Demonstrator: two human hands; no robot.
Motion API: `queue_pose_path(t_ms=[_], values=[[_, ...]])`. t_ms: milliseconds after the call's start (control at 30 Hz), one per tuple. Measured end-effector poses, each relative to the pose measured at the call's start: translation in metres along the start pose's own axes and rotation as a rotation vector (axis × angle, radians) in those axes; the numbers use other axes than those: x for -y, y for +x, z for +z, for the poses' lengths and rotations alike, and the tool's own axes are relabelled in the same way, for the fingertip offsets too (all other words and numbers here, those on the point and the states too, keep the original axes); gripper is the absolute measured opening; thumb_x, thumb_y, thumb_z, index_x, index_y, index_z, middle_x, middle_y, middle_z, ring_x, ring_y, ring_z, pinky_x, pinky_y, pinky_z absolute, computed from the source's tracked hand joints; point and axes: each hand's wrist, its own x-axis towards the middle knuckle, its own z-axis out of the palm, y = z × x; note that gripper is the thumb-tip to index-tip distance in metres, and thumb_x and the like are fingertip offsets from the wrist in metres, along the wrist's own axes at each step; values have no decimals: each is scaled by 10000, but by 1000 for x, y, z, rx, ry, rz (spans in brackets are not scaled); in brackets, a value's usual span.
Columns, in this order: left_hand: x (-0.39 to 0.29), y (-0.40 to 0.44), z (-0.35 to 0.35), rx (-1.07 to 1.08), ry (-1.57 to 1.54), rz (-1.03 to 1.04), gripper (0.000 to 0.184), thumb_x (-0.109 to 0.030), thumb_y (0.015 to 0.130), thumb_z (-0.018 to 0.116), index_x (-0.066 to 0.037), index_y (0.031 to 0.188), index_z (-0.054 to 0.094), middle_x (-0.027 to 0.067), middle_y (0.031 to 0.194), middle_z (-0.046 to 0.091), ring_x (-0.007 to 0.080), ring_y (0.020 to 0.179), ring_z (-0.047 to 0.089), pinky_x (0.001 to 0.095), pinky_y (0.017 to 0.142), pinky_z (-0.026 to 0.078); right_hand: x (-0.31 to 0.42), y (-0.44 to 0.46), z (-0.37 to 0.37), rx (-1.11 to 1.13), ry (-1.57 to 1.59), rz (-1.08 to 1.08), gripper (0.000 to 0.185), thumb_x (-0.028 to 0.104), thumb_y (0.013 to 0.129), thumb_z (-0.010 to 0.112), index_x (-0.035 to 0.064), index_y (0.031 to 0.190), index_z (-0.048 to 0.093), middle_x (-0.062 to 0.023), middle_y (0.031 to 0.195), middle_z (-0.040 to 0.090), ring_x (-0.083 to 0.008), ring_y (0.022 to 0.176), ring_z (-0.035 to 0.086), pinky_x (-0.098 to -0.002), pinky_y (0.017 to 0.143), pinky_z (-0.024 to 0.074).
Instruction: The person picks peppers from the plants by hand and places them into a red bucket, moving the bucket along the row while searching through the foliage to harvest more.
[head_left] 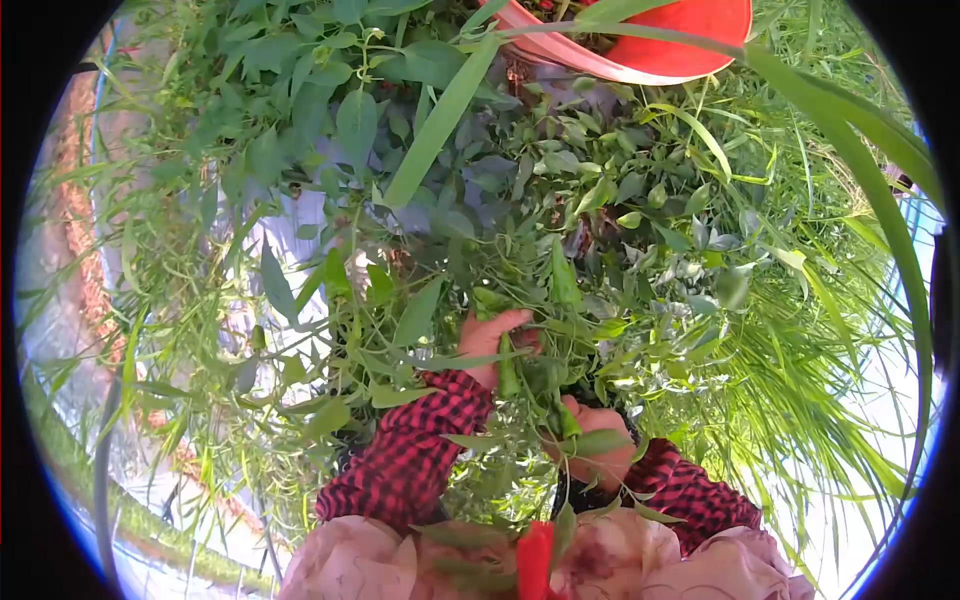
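Observation:
My left hand [488,345] reaches in among the leaves of a pepper plant, its fingers curled and partly covered by foliage. A green pepper [508,372] hangs right beside it, and another green pepper [565,277] hangs a little farther up. My right hand [600,445] is lower and nearer to my body, closed with the fingertips against stems and leaves. A small green pepper or folded leaf [569,420] shows at its fingers. What either hand grips is hidden by the greenery.
A red bucket [680,45] with some red items inside stands at the top. Long grass blades [890,210] cross the right side. Dense grass [780,400] grows at right. White ground sheeting [290,235] shows between plants, and a grey hose-like line [105,480] runs at left.

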Motion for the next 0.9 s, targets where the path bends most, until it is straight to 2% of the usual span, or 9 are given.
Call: queue_pose_path(t_ms=[67, 133, 200, 433, 533, 633, 667, 733, 900], values=[[13, 11, -4, 27, -45, 65, 360, -15, 710, 679, -29, 1013, 485, 106, 836, 598, 250, 636, 618, 372, 486, 510, 32, -31, -17, 17, 713, -46, 270, 166, 819, 575, 5, 1024, 505, -148, 825, 562, -259, 802, 577, -367, 696, 452], [21, 25, -10, -16, -89, 98, 392, 7, 702, 674, -34, 1019, 448, 113, 828, 591, 252, 587, 608, 374, 461, 498, 136, -42, 55, 278, -1091, -123, 193, 124, 822, 553, 20, 982, 524, -100, 878, 555, -199, 824, 551, -311, 734, 437], [22, 25, -10, -3, -137, 104, 462, 26, 689, 680, -50, 1059, 415, 117, 837, 586, 248, 617, 610, 381, 469, 502, 161, -43, 60, 438, -859, 28, 154, 106, 829, 534, 34, 965, 528, -107, 953, 537, -214, 822, 556, -313, 723, 442], [31, 20, -7, -88, -58, 241, 486, -9, 725, 655, -54, 1145, 414, 137, 881, 602, 257, 658, 610, 366, 505, 521, 239, -9, 13, 267, 838, -661, 195, 149, 851, 550, 54, 1007, 480, -70, 946, 478, -88, 624, 394, -229, 542, 346], [34, 20, -5, -93, 51, 254, 374, -71, 749, 653, -52, 1083, 487, 142, 859, 611, 255, 591, 586, 378, 544, 513, 221, 38, -5, -516, -463, -628, 442, 330, 788, 662, 44, 1083, 498, -44, 977, 490, -117, 697, 457, -260, 597, 402], [29, 17, -6, -47, -44, 210, 371, 31, 725, 628, -40, 1047, 458, 116, 861, 605, 225, 637, 595, 326, 495, 490, 159, 77, -10, -399, -1159, -368, 637, 428, 662, 756, -7, 1074, 539, -164, 990, 555, -218, 865, 534, -327, 739, 441], [22, 12, -8, -25, 36, 145, 274, -25, 762, 614, -36, 1014, 509, 102, 855, 616, 208, 642, 588, 333, 538, 486, 154, 80, -10, -254, -847, -158, 418, 219, 728, 715, 37, 1074, 569, -149, 970, 567, -260, 833, 584, -336, 666, 470], [19, 7, -1, -81, -35, 106, 442, 49, 712, 641, -45, 1084, 422, 113, 868, 602, 227, 620, 592, 343, 495, 486, 127, 82, -9, -356, -481, -561, 302, 135, 704, 717, 58, 977, 616, -107, 896, 570, -283, 749, 569, -345, 616, 462], [22, 10, 1, -13, -3, 177, 347, 36, 747, 593, -38, 1062, 470, 108, 902, 606, 219, 694, 606, 338, 575, 504, 152, 26, 28, -454, -637, -951, 255, 14, 659, 676, 63, 896, 592, -98, 861, 500, -256, 802, 517, -338, 697, 434]])
